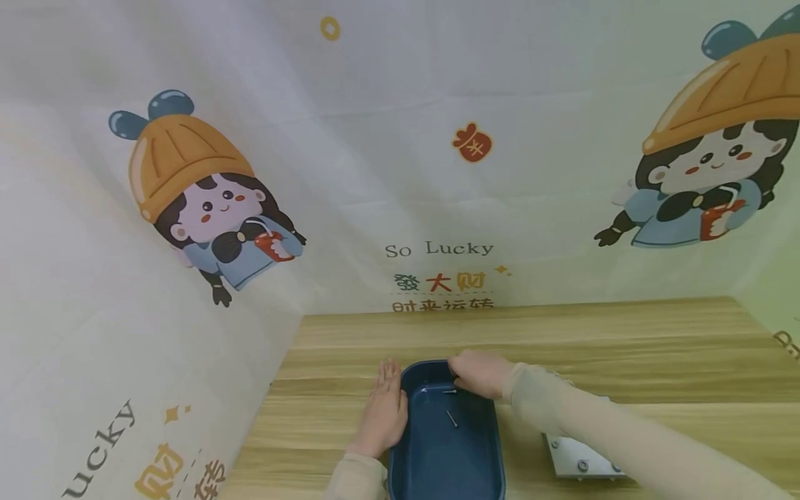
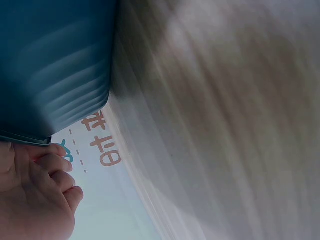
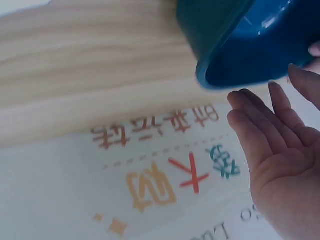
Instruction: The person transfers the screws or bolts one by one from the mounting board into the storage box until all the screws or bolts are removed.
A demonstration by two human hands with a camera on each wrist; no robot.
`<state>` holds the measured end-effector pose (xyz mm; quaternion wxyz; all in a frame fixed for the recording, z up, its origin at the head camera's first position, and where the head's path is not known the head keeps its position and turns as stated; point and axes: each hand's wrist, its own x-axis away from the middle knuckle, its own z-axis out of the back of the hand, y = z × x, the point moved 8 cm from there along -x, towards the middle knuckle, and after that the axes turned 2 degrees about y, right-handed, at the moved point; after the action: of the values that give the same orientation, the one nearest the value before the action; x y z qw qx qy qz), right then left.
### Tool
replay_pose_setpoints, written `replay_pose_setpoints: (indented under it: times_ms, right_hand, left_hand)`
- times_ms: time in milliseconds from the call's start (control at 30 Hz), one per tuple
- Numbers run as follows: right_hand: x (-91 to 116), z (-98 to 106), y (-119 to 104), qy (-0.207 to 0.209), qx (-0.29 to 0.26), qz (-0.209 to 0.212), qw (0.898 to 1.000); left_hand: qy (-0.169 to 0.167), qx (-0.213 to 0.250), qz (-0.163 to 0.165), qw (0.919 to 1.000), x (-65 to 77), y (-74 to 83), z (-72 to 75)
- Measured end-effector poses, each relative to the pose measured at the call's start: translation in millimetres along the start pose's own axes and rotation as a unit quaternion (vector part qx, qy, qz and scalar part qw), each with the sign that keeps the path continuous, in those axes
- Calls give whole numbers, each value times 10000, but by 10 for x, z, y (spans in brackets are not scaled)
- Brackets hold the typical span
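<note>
A deep blue plastic bin with rounded corners sits on the wooden table. Two small metal screws lie inside it, one near the far end, the other screw closer to the middle. My left hand rests along the bin's left rim, its fingers straight and pointing forward. At the far right corner, my right hand reaches over the rim. In the right wrist view that hand shows an exposed palm, extended fingers near the rim and the thumb over the bin's inside. Nothing shows between its fingers.
Right of the bin, a silvery metal plate with bolts in it lies partly behind my right sleeve. The wooden table ends at a printed cloth backdrop, and another cloth side hangs on the left.
</note>
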<state>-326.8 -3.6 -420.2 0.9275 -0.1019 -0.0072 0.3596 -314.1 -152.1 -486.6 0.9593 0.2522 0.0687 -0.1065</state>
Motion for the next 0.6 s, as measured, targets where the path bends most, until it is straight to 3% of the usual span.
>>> replay_pose_setpoints:
  times_ms: [167, 400, 600]
  right_hand:
    - [212, 182, 197, 252, 21, 114, 9996]
    - [643, 222, 626, 401, 35, -312, 9987]
    - [1044, 179, 944, 267, -335, -773, 9961]
  left_hand:
    - [-46, -4, 28, 10000, 0, -9, -29]
    - [10, -17, -25, 10000, -3, 3, -14]
    - [-13, 54, -28, 10000, 3, 12, -19]
